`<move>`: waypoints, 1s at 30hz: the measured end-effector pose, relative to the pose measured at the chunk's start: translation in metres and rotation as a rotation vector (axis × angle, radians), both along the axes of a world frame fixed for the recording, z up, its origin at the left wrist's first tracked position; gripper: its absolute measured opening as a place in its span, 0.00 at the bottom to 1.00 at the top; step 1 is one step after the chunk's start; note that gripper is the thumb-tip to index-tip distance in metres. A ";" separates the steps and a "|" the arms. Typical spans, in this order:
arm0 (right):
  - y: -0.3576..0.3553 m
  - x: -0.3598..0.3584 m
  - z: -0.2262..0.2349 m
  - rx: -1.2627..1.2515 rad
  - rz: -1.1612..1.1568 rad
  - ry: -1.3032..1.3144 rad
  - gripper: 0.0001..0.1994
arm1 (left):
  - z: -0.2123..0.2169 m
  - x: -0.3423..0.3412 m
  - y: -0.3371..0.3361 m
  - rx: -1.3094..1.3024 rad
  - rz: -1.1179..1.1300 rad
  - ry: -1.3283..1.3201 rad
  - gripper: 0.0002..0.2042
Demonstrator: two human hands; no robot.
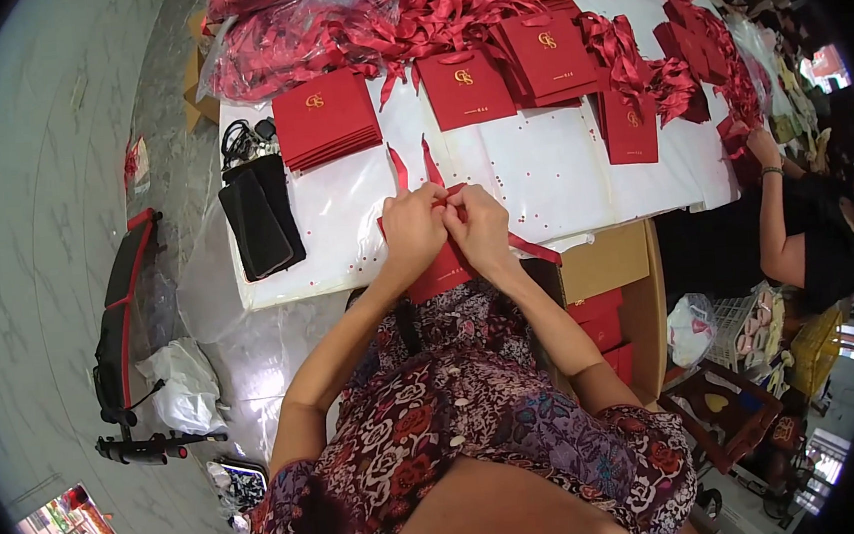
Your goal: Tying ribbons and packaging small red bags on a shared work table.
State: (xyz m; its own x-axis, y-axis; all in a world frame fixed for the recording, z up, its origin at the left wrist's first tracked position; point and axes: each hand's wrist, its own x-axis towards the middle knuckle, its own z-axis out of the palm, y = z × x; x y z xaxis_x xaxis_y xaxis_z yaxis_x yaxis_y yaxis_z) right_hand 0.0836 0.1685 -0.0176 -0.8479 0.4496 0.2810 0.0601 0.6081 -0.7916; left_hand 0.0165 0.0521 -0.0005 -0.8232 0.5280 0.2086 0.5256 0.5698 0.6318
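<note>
Head view, looking down: my left hand point(412, 226) and my right hand point(479, 228) meet at the near edge of the counter point(540, 173), knuckles almost touching. The fingers point(432, 201) of both hands are pinched shut on a red ribbon point(453, 192) at the top of a red paper bag point(439, 271). The bag lies flat under my hands, its lower part hanging off the counter's near edge toward my lap. Another stretch of ribbon point(534, 248) runs out from under my right hand, along the counter's edge.

Two loose ribbon strips point(429, 161) lie on the white counter just beyond my hands. Farther back from the bag sits a neat stack of red bags point(325, 119) with gold emblems, and to the right of that stack more red bags point(463, 88) lie spread out among tangled ribbons point(621, 51). Left of the bag in my hands, a black pouch point(263, 220) rests on the counter with a dark phone on it. Right of the bag, below the counter's edge, stands an open cardboard box point(609, 283) with red bags inside. Beyond the box another person's arm point(774, 210) reaches to the counter.
</note>
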 end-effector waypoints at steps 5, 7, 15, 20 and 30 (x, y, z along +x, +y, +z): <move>0.005 0.001 0.004 0.019 0.173 0.037 0.06 | -0.005 -0.018 -0.010 0.032 -0.057 -0.175 0.07; 0.008 0.000 0.015 -0.110 0.224 0.019 0.06 | -0.007 -0.025 -0.015 -0.035 -0.088 -0.168 0.08; 0.066 -0.023 0.013 -0.186 0.494 -0.364 0.08 | 0.022 -0.019 -0.011 -0.056 -0.321 0.035 0.06; 0.088 -0.038 0.003 -0.459 0.867 -0.638 0.10 | 0.019 -0.019 -0.014 0.031 -0.427 0.230 0.04; 0.086 -0.068 -0.036 -0.377 0.187 -0.215 0.11 | 0.015 -0.023 -0.008 0.070 -0.336 0.080 0.04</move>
State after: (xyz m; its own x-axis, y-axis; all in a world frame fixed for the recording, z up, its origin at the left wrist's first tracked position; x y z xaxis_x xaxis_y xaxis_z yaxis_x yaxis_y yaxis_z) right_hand 0.0157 0.2543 -0.0537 -0.9451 0.3205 -0.0634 0.1636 0.2964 -0.9410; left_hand -0.0065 0.0445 0.0149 -0.5856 0.7488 0.3104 0.7258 0.3137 0.6123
